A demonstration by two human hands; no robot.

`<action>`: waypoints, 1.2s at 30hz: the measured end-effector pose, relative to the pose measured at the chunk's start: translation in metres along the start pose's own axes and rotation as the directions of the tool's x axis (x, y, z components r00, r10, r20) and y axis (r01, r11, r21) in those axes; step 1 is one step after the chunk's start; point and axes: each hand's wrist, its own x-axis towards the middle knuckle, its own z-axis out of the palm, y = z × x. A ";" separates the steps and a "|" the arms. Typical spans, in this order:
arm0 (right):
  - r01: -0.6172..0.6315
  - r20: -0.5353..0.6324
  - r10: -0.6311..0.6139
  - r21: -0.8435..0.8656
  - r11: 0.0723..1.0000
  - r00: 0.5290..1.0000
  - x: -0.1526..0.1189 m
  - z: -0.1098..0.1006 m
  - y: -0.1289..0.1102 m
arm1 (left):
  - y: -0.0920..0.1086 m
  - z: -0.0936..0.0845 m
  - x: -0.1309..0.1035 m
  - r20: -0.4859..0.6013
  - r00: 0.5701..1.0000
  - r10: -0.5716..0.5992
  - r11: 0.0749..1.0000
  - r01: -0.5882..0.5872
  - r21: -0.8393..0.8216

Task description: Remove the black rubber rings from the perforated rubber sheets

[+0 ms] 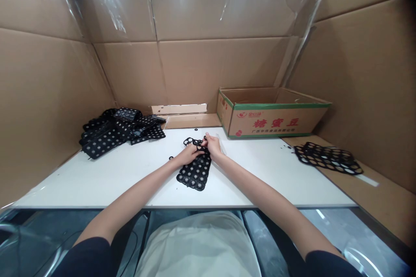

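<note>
A black sheet (195,175) patterned with pale round dots lies on the white table in front of me. Its far end is an open lattice of round holes. My left hand (188,154) is closed over the upper part of the sheet, holding it from the left. At the sheet's far right edge, my right hand (213,145) pinches a small black ring (205,137) between thumb and fingers; whether the ring is still joined to the sheet I cannot tell. One loose black ring (196,129) lies beyond my hands, partly apart from a second near my left wrist.
A pile of dotted black sheets (110,136) sits at the back left. An open cardboard box (273,121) with green edges stands at the back right. Black lattice sheets with holes (328,159) lie on cardboard at the right. Tall cardboard walls (195,65) surround the white table (113,181).
</note>
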 end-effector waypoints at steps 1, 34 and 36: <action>-0.009 -0.009 0.009 0.021 1.000 1.000 0.000 0.000 -0.001 | 0.001 0.000 0.000 -0.003 1.000 0.007 1.000 -0.007 0.001; 0.329 0.353 -0.230 -0.254 0.910 0.907 0.009 -0.011 0.007 | -0.017 0.002 0.001 -0.138 0.971 -0.193 0.963 0.161 -0.214; 0.271 0.284 -0.199 -0.243 0.931 0.938 0.008 -0.010 0.007 | -0.014 0.002 0.001 -0.116 0.982 -0.150 0.979 0.130 -0.158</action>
